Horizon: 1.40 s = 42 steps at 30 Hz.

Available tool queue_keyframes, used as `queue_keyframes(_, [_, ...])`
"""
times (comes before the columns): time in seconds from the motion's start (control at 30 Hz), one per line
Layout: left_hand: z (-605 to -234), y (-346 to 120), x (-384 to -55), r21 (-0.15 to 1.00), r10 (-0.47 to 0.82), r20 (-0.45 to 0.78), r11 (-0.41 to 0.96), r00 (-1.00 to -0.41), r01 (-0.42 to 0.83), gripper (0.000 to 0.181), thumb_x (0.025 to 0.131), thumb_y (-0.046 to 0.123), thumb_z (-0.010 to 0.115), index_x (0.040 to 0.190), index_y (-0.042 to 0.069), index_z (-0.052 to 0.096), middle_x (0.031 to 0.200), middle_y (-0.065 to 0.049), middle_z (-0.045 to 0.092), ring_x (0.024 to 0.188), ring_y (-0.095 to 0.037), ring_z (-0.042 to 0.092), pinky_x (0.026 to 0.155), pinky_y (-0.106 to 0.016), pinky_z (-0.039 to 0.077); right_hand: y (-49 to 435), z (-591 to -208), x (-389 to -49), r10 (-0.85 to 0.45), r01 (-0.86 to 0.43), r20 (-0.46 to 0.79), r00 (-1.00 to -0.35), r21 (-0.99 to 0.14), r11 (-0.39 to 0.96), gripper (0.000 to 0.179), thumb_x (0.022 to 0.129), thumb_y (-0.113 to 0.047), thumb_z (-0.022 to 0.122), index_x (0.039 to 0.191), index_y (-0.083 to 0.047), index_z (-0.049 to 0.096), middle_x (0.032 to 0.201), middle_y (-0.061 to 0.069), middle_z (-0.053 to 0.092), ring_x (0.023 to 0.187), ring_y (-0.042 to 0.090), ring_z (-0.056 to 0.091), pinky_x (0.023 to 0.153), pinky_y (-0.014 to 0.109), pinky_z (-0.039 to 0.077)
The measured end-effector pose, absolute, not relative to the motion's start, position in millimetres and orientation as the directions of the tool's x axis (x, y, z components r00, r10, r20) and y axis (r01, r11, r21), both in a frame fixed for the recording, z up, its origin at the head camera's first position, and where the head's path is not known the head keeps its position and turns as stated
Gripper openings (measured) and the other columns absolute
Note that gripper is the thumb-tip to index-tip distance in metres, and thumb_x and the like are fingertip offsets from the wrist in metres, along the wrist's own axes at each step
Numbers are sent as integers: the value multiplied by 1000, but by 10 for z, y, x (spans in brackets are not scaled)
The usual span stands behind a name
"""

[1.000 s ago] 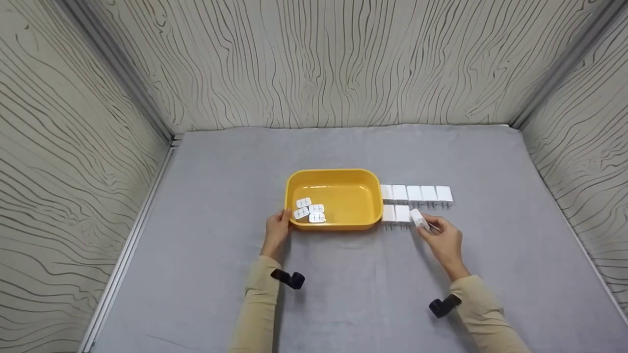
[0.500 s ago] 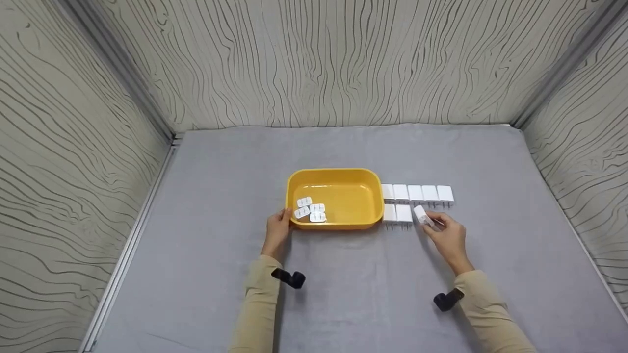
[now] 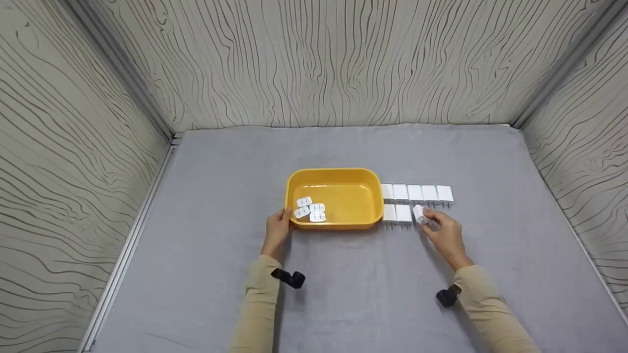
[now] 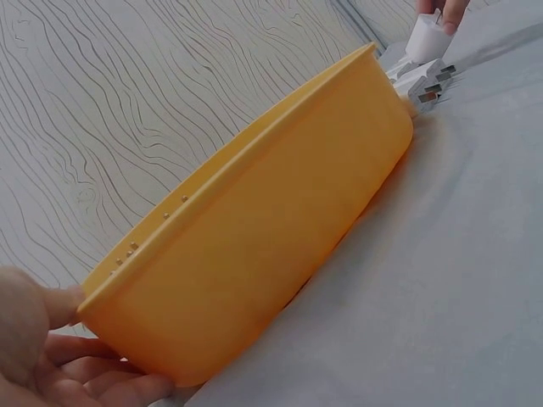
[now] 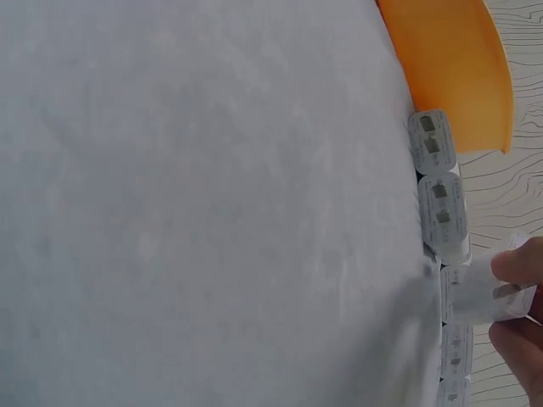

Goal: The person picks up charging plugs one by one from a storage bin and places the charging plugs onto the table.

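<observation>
Your left hand [image 3: 277, 229] holds the near left corner of the yellow tub [image 3: 338, 227]; the left wrist view shows your thumb at the rim and your fingers curled against the outside, which the head view mostly hides. Your right hand [image 3: 447, 238] pinches one white block [image 3: 419, 214] between thumb and fingers, just right of the front row [image 3: 404, 214]. The head view looks down into the tub and shows four small blocks [image 3: 318, 216] lying near its left end; the left wrist view shows only little metal tips there. From above, the two front blocks show smooth white tops, but the right wrist view shows their flat metal prongs [image 5: 439, 191]. Behind them, five more make the back row [image 3: 414, 192], on the grey cloth [image 3: 343, 294].
</observation>
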<state>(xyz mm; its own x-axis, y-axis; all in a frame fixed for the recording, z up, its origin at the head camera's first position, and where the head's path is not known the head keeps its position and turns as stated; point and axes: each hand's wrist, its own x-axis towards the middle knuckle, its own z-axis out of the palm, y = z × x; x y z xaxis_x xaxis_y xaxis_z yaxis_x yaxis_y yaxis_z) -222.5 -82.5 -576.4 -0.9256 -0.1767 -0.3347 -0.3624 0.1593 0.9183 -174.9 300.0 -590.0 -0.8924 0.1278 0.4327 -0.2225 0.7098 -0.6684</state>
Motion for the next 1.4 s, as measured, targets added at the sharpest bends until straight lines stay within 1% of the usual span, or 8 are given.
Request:
queue_keyframes(0.07, [-5761,-829,-2219,919,-169,-330,169,-929,-357,45,103,25,44,133,-7,50,124,-24,61,90,-10,57,81,-24,51,3014,-5930,-1767,87,-258,468,-880,-622,739,33,65,20,72,96,12,66,105,27,69,93,44,66,85,-10,29])
queue_keyframes(0.23, [-5753,-833,-2221,916,-154,-361,124,-920,-381,46,104,25,43,137,-7,46,136,-22,55,105,-12,57,97,-33,51,3031,-5980,-1802,21,-300,508,-861,-541,786,33,65,17,74,96,8,68,104,23,70,92,39,68,88,-7,32])
queue_keyframes(0.37, [-5747,-834,-2221,914,-158,-370,115,-915,-389,45,104,26,42,135,-6,49,133,-21,58,101,-11,57,94,-30,51,3029,-6001,-1820,-14,-294,490,-872,-500,815,35,64,17,73,97,7,68,106,22,70,95,39,67,90,23,50])
queue_keyframes(0.5, [-5754,-837,-2223,916,-163,-368,108,-915,-387,44,103,25,43,133,-6,52,123,-19,62,90,-8,54,81,-22,50,3030,-6005,-1834,-50,-304,486,-873,-462,833,35,64,18,72,97,8,68,106,23,70,98,40,66,88,47,49])
queue_keyframes(0.67, [-5757,-830,-2224,911,-171,-379,105,-909,-399,43,103,26,44,132,-5,53,121,-19,62,88,-8,54,79,-21,49,3050,-5994,-1849,-99,-323,492,-865,-395,860,35,64,17,73,97,8,68,106,24,69,99,40,66,88,47,51])
queue_keyframes(0.83, [-5755,-831,-2222,906,-166,-393,95,-904,-412,45,103,27,42,135,-4,50,129,-20,60,96,-9,56,87,-25,51,3060,-5990,-1872,-120,-325,481,-868,-370,870,37,65,16,73,101,10,66,106,26,69,100,41,66,88,47,52])
queue_keyframes(1.07, [-5746,-841,-2208,917,-167,-353,132,-921,-376,44,103,25,44,134,-5,51,111,-17,65,80,-6,54,71,-19,48,3060,-5999,-1899,-145,-348,505,-851,-334,876,38,63,17,73,99,10,66,102,25,70,99,39,67,86,44,53])
queue_keyframes(1.4, [-5757,-843,-2218,920,-167,-350,125,-922,-372,43,103,25,44,133,-5,51,110,-15,64,80,-6,53,70,-17,46,3081,-6002,-1905,-172,-355,464,-869,-343,870,35,64,16,73,98,8,66,104,22,70,102,39,66,89,44,51])
